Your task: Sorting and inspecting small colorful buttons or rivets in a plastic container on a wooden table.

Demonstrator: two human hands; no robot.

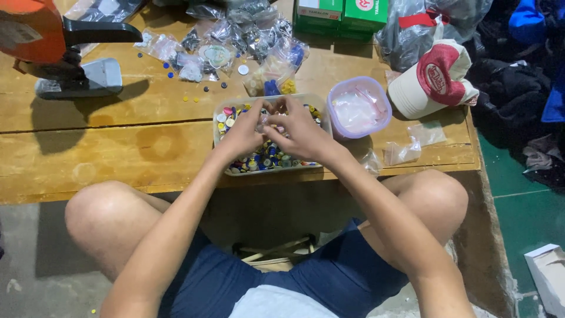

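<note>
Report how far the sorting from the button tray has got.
Done: several small clear bags lie filled at the back of the wooden table. In hand: left hand and right hand meet over the tray, pinching something too small to identify. Left: the tray is full of mixed coloured buttons, and empty bags wait beside the round tub.

the left hand and right hand are covering the middle of the button tray. what the fingertips are pinching is too small to tell. the orange machine is running off the edge.
</note>
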